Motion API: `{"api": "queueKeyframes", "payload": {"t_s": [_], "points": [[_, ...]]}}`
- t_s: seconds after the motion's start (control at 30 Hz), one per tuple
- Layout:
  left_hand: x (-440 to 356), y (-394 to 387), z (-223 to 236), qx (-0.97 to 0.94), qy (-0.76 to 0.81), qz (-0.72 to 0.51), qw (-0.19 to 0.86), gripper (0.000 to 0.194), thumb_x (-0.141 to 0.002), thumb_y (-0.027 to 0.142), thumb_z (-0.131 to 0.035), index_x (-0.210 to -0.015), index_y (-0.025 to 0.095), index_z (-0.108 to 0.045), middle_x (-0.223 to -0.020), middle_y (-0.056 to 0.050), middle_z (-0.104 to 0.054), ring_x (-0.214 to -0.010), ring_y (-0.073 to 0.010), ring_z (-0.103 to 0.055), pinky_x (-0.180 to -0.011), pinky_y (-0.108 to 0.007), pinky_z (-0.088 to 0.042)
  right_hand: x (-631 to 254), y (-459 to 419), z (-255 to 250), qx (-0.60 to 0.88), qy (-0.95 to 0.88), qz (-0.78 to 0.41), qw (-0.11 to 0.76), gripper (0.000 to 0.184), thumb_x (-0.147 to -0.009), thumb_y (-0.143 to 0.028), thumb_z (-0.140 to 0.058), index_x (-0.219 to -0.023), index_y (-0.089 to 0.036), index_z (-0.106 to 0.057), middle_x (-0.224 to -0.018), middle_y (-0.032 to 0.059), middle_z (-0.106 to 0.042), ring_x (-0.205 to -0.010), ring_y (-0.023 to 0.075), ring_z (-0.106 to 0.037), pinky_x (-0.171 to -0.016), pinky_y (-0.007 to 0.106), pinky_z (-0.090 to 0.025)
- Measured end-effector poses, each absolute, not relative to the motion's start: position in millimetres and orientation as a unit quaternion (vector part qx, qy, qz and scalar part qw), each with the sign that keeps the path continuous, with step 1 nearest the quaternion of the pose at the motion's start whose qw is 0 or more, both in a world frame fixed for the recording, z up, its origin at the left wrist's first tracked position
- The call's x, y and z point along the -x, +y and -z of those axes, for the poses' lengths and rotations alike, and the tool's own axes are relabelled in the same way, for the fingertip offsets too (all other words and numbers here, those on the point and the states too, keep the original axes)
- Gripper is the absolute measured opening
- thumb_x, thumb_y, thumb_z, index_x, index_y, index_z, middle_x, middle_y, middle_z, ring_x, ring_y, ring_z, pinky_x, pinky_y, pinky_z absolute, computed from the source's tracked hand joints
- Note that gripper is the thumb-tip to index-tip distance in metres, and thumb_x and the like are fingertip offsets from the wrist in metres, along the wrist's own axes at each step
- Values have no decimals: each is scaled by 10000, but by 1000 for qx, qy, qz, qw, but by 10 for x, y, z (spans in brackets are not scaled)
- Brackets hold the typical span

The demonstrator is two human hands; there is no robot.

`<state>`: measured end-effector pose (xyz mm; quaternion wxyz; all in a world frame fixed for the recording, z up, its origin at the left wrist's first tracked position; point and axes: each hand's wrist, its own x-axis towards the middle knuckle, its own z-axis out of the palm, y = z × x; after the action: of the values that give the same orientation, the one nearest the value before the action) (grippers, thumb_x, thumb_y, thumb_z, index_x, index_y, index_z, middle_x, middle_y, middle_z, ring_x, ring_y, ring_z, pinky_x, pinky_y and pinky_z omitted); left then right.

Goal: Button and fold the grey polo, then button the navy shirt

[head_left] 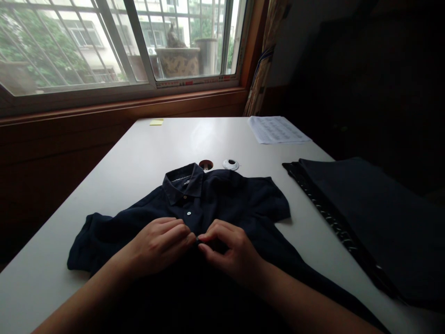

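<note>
- Dark-blue shirt [225, 192] lay on the table [174, 144], its collar [195, 185] toward the far edge.
- Left hand [163, 242] and right hand [232, 246] both pinched its front.
- Papers [278, 130] covered the far right corner.

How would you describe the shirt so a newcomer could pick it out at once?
Find the white table below the window, then its near part, where the left hand and right hand come together. The dark shirt lies spread beneath them, collar toward the window. Unlike the flat dark item to its right, it has pale buttons and short sleeves.
</note>
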<state>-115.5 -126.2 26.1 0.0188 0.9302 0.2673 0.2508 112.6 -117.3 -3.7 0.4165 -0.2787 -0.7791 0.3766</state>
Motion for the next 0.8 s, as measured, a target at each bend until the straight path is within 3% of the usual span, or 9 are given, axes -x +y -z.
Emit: {"api": "queueKeyframes", "payload": {"t_s": [0.2,0.57,0.8], "points": [[1159,-1263,-239,-926,266,-267,10,135,-961,99,-555,-834,145,-562,-693,8,-554,-588,-111,-470,-557,-293,-378,-1139,-1174,28,275,-784,-383,404,63,-877,-209,-674,-930,-175,-674,-805,34,-653,-712,147,-618,-680,271,-494],[1193,-1244,-282,-930,245,-274,5,55,-963,103,-543,-961,146,-577,-748,-15,-618,-638,-121,-546,-572,-282,-425,-1147,-1179,-27,295,-775,-404,386,93,-889,-258,-690,-944,-187,-666,-810,8,-647,-710,131,-602,-673,252,-472],[1217,-1242,-309,-936,222,-266,-59,63,-935,124,-583,-953,176,-613,-742,1,-617,-650,-108,-597,-577,-237,-478,-1159,-1101,-15,307,-764,-456,337,127,-941,-299,-649,-909,-191,-708,-867,21,-701,-823,152,-650,-787,271,-478]]}}
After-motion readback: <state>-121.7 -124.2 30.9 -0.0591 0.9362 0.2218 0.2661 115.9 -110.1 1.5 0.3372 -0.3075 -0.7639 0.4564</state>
